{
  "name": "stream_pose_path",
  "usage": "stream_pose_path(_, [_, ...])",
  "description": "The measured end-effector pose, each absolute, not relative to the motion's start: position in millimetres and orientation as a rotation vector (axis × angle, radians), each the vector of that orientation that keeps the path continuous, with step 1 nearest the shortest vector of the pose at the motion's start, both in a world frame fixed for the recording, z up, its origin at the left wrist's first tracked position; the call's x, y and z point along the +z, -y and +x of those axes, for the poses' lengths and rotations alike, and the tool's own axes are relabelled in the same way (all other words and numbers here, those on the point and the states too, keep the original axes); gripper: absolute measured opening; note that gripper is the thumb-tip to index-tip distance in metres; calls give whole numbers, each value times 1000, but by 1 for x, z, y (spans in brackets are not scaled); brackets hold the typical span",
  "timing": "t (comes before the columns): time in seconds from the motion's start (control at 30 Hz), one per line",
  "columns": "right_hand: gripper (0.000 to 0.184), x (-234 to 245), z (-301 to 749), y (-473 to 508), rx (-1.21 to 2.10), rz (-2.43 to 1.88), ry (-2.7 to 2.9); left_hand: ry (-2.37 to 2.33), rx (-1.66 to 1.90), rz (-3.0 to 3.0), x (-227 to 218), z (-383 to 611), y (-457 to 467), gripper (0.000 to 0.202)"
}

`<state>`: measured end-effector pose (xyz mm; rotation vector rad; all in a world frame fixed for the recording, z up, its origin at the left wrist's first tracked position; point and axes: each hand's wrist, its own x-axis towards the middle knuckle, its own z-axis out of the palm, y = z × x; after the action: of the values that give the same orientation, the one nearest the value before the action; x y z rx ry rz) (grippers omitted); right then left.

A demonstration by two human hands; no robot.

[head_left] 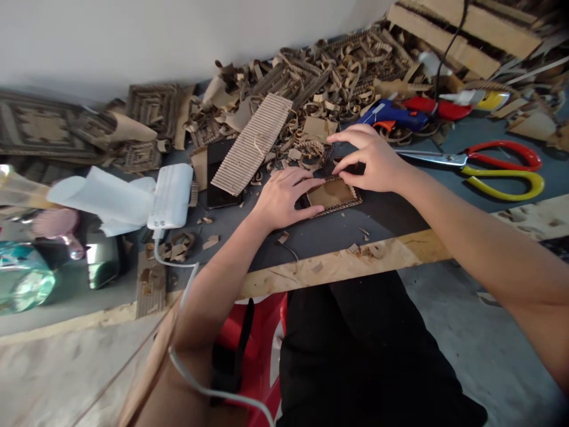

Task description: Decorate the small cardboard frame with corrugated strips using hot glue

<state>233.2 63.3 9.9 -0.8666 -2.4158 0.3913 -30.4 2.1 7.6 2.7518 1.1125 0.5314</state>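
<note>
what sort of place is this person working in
Probably a craft workspace: a small rimmed cardboard piece lies on the table, with a heap of cardboard scraps behind it and scissors near what looks like a blue glue gun.

scissors right of frame, power bank left, scraps behind

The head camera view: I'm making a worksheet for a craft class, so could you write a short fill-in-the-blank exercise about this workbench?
1. The left hand and right hand are at a small cardboard tray; the scissors lie nearer the ____ hand.
2. One handle loop of the scissors is red, and the other is ____.
3. The cable plugged into the power bank is colored ____.

Missing words: right; yellow; white.
</note>
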Motion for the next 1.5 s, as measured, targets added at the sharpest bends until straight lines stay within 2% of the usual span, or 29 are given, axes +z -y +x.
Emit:
stream_pose_path(0.2, [16,12,235,-62,395,-848,2438,-1097,558,2741,7,-30,-2,60])
stream_pose_path(0.53, [18,10,229,-61,356,-896,2402,-1096,598,2708,4,-29,-5,58])
stream_pose_path(0.77, [19,11,230,-58,348,-857,2395,-1181,652,2665,4,-30,-2,73])
stream_pose_path(0.97, [32,12,227,-57,339,-919,2304,-1327,782,2578,1,-29,-9,42])
stream_pose_path(1.07, [31,11,222,-57,329,-905,2296,-1371,836,2517,-3,-26,-14,29])
stream_pose_path(1.3, [14,6,206,-49,320,-849,2364,-1401,854,2485,0,-17,-12,19])
stream_pose_path(1.5, [16,3,201,-46,326,-801,2349,-1358,874,2499,-1,-11,-10,21])
